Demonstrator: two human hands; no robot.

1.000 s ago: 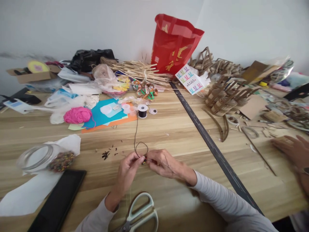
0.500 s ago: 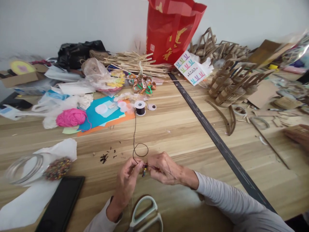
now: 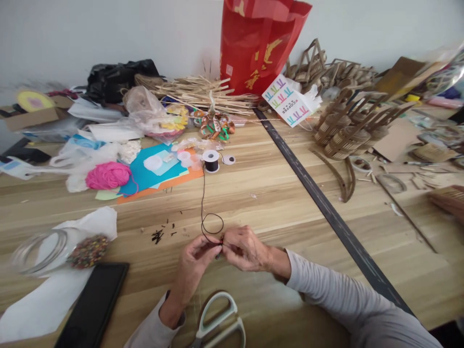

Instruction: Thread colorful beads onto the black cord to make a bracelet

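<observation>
Since a moment ago both hands have closed together. My left hand [image 3: 195, 256] and right hand [image 3: 242, 249] pinch the black cord [image 3: 203, 193], keeping it taut from the far spool [image 3: 210, 161] on the bench [image 3: 275, 193].

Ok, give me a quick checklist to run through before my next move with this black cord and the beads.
1. Both hands on the cord: ok. The left hand and right hand pinch the black cord between the fingertips.
2. Cord runs free to the spool: ok, apart from one loop lying just above the hands.
3. Beads threaded on the cord: cannot tell, hidden by the fingers.
4. Bead supply near: ok. The jar of beads lies on its side to the left.
5. Scissors within reach: ok, just below the hands.
6. Loose dark bits on the table: not ok, scattered.
</observation>
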